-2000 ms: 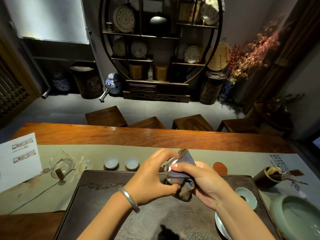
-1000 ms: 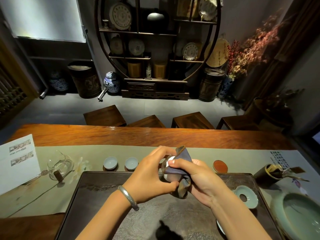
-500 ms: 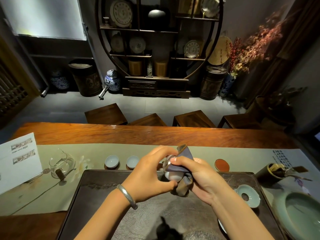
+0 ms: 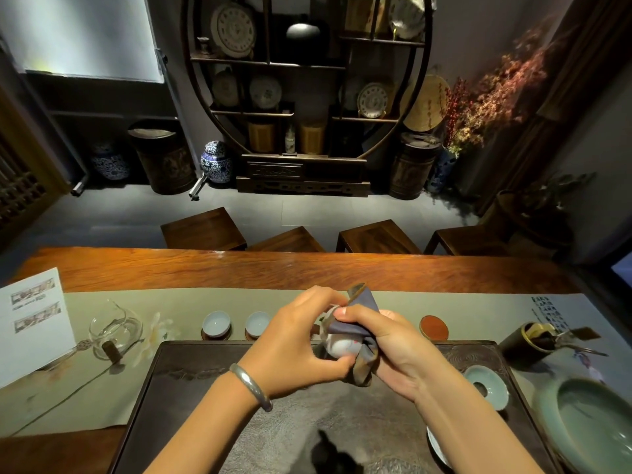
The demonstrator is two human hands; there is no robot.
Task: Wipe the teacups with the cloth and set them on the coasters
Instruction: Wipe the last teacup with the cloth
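Above the dark tea tray (image 4: 191, 378), my left hand (image 4: 294, 343) grips a small pale teacup (image 4: 343, 345) by its rim and base. My right hand (image 4: 390, 340) presses a grey-blue cloth (image 4: 359, 323) over and around that cup, thumb on top. Most of the cup is hidden by the cloth and fingers. Two pale blue teacups (image 4: 216, 322) (image 4: 258, 323) sit on coasters on the green runner, left of my hands. A bare red-brown coaster (image 4: 434, 327) lies to the right.
A glass pitcher (image 4: 114, 331) and a white card (image 4: 32, 319) stand at the left. On the right are a celadon lid (image 4: 487, 386), a large celadon bowl (image 4: 595, 422) and a dark holder with tools (image 4: 528, 342). Wooden stools line the table's far side.
Both hands stayed in place over the tray, turning the cup slightly inside the cloth. More of the cup's pale side now shows below the cloth.
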